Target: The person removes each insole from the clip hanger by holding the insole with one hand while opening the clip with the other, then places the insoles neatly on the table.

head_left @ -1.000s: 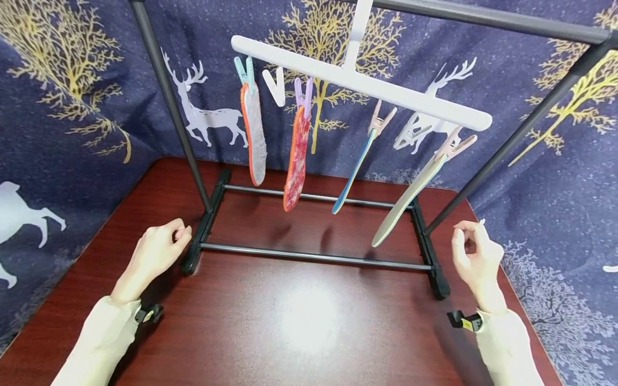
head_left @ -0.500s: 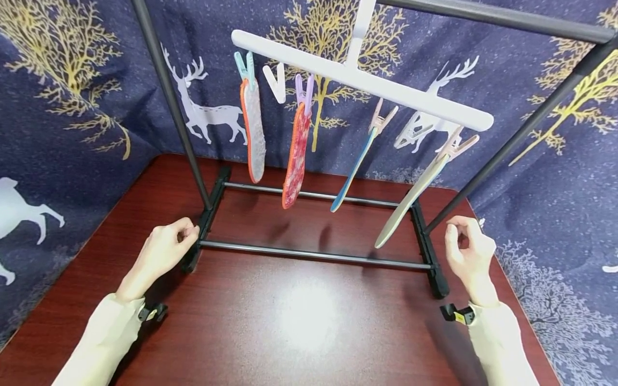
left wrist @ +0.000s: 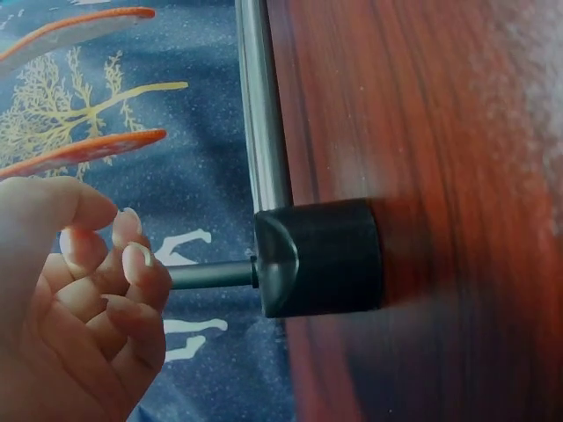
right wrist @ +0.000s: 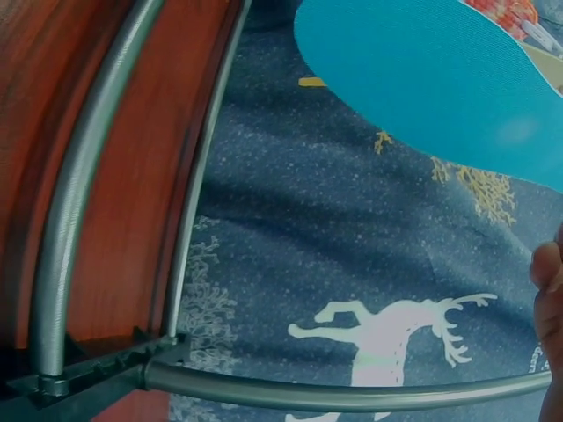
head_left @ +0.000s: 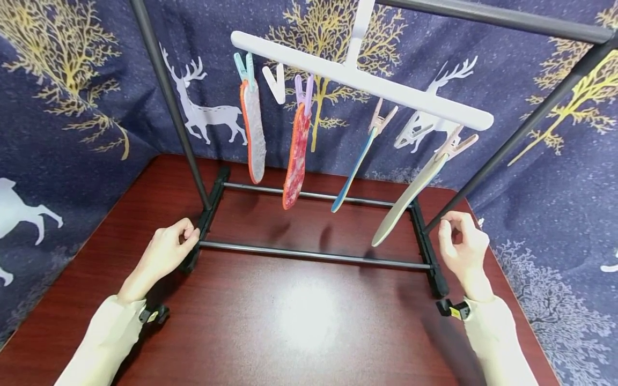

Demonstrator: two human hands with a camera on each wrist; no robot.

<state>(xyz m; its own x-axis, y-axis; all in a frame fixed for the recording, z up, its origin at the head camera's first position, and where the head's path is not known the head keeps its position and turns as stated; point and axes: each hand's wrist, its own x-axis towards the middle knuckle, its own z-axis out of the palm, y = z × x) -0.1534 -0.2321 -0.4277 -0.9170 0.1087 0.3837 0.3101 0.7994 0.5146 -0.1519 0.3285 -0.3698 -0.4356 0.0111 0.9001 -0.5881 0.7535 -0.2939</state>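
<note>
My left hand (head_left: 166, 246) hovers beside the rack's left foot, fingers loosely curled; in the left wrist view the curled fingers (left wrist: 132, 268) hold nothing. Near the rack's right post is my right hand (head_left: 463, 249), thumb and fingers loosely bent with nothing between them; only a bit of it shows in the right wrist view. Between the hands hang shoe insoles on clothespins: a grey one (head_left: 256, 134) edged orange, a red mottled one (head_left: 295, 161), a thin blue-edged one (head_left: 351, 174) and a long pale one (head_left: 405, 203). A bright blue insole face (right wrist: 413, 79) fills the right wrist view's top.
A white hanger bar (head_left: 376, 80) carries the clothespins, including a white one (head_left: 277, 86) with no insole. It hangs from a black rack (head_left: 492, 21) with crossbars (head_left: 314, 254) low over the reddish-brown table (head_left: 232, 332). Behind is a blue cloth (head_left: 63, 177) with deer and trees.
My right hand has shifted left, toward the rack's right post. The left hand moved slightly right and then stayed nearly still. The hanging insoles sway only a little.
</note>
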